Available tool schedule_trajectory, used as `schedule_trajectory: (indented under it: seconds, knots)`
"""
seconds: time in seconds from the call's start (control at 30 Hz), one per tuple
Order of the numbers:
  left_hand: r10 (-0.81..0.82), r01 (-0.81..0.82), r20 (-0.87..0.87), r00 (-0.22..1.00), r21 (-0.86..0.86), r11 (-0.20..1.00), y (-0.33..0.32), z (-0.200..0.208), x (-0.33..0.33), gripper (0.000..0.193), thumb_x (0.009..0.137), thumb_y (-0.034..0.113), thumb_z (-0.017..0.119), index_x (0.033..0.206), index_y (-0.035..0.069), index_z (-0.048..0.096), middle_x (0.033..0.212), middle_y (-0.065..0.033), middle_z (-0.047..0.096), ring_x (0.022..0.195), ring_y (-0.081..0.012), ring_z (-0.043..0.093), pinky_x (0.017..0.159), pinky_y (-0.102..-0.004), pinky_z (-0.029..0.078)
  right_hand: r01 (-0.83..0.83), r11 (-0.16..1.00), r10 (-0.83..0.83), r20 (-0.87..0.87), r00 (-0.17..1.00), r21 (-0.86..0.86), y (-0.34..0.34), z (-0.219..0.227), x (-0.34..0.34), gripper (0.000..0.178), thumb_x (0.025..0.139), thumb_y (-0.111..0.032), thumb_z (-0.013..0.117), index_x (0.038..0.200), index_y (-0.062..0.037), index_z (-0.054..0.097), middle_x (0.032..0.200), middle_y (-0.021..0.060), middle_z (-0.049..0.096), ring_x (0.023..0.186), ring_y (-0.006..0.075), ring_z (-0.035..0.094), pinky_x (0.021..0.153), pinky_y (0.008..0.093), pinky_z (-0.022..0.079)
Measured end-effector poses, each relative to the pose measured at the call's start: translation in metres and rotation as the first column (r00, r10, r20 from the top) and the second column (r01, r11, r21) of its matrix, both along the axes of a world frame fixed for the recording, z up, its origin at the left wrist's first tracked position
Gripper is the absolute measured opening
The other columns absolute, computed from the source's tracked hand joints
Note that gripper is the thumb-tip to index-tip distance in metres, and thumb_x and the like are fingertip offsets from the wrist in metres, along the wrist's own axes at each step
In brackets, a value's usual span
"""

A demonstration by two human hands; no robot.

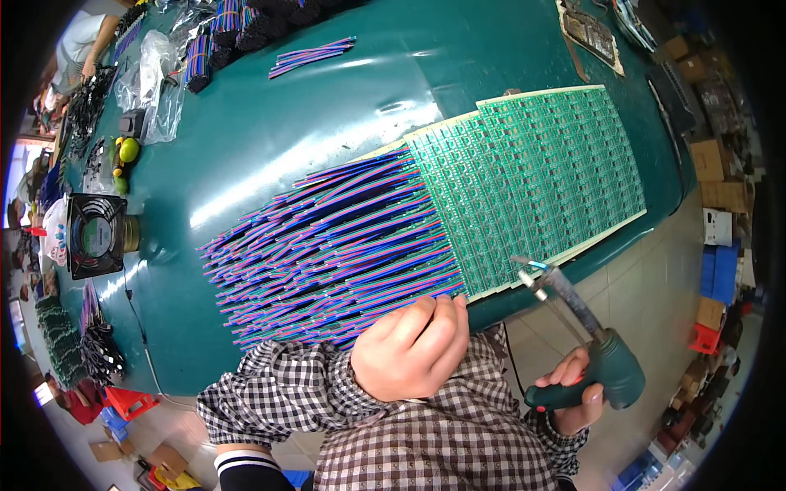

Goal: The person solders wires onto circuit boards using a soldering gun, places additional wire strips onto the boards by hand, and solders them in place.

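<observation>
My right hand (577,393) is wrapped round the grip of a green soldering gun (616,372), whose metal tip points up and left beside the near edge of the boards. My left hand (413,344) is closed, fingertips pinched together at the near edge of the green circuit board panel (532,176). Whatever is between those fingertips is too small to make out. Rows of ribbon wires (336,254) in blue, pink, green and black run leftward from the panel's left part, with the nearest ones passing just behind my left hand. The right part of the panel shows bare board.
A black fan (96,236) stands at the table's left. A small bunch of wires (313,56) lies at the back, near tied wire bundles (225,33) and clear plastic bags (158,86). A worn flat tray (589,34) sits at back right. Another person's arm (102,45) shows far left.
</observation>
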State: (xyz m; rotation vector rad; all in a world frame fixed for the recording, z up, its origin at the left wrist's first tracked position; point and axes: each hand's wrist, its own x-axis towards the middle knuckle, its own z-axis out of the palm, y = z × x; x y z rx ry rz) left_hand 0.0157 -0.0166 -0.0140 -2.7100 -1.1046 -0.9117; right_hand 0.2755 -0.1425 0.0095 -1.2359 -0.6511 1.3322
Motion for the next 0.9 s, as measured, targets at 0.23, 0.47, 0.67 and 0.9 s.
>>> schedule_trajectory:
  seconds: [0.23,0.47,0.67,0.9]
  knots:
    - [0.006,-0.015,-0.042,0.999,-0.233,0.972,-0.012,0.024,-0.011,0.042,0.074,0.013,0.068,0.114,0.001,0.074,0.112,-0.0117,0.066,0.094,-0.0218,0.067,0.075,-0.0295,0.056,0.122,0.961,-0.099,-0.105,0.990,0.248,0.059,-0.012,0.011,0.066,0.104,-0.049,0.054,0.133,0.0098,0.047,0.086,0.0079,0.055,0.080,0.0200,0.058,0.059,0.0394,0.066]
    - [0.134,0.014,0.289,0.948,-0.458,0.889,0.094,0.072,-0.111,0.035,0.075,-0.004,0.073,0.109,0.004,0.073,0.114,-0.0137,0.070,0.106,-0.0328,0.068,0.091,-0.0408,0.056,0.308,0.925,-0.283,-0.134,0.950,0.225,0.112,-0.004,0.043,0.051,0.111,-0.042,0.042,0.130,0.0053,0.049,0.083,0.0045,0.052,0.078,0.0150,0.058,0.058,0.0311,0.066]
    - [0.282,-0.253,0.077,0.956,-0.265,0.930,0.252,0.001,-0.158,0.019,0.079,0.010,0.075,0.097,0.006,0.071,0.097,-0.0142,0.064,0.096,-0.0348,0.064,0.087,-0.0447,0.053,0.295,0.941,-0.271,-0.157,0.950,0.163,0.140,0.009,0.028,0.050,0.112,-0.040,0.043,0.130,0.0054,0.051,0.081,0.0035,0.049,0.075,0.0118,0.053,0.057,0.0249,0.062]
    - [0.328,-0.272,0.120,0.937,-0.335,0.902,0.253,-0.049,-0.125,0.012,0.081,0.008,0.068,0.091,0.006,0.062,0.092,-0.0128,0.061,0.094,-0.0360,0.061,0.081,-0.0473,0.052,0.283,0.959,-0.283,-0.017,0.959,0.009,0.143,0.008,0.064,0.054,0.106,-0.051,0.051,0.131,-0.0030,0.056,0.091,0.0069,0.068,0.085,0.0194,0.065,0.072,0.0368,0.059]
